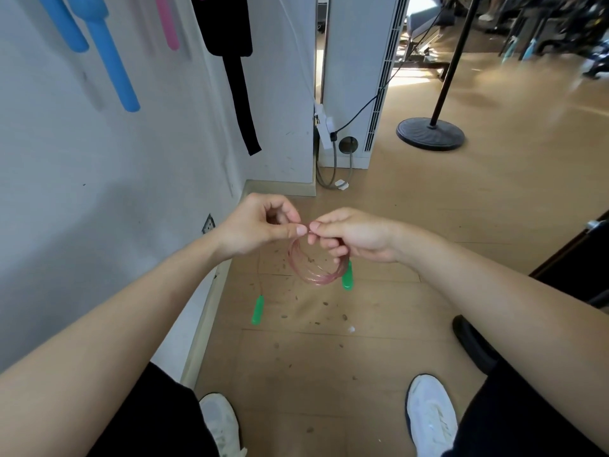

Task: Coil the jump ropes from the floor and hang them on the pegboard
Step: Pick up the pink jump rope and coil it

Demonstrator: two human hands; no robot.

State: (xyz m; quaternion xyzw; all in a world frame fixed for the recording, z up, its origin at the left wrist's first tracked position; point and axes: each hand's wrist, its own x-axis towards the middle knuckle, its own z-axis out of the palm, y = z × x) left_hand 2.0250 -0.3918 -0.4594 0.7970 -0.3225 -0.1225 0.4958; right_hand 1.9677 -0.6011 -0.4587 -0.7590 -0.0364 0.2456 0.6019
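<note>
A: Head view: the left hand [260, 225] pinches the top of the pink rope coil [313, 262]; one green handle [258, 310] dangles below it.

B: And the right hand [354, 234]?

A: Closed on the coil, second green handle [347, 275] hanging beneath, above the floor [428, 225].

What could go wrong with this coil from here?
The coil hangs only from pinches by the left hand and right hand, so its loops may spring open. One green handle dangles on a loose strand and could snag or tangle as winding goes on.
</note>
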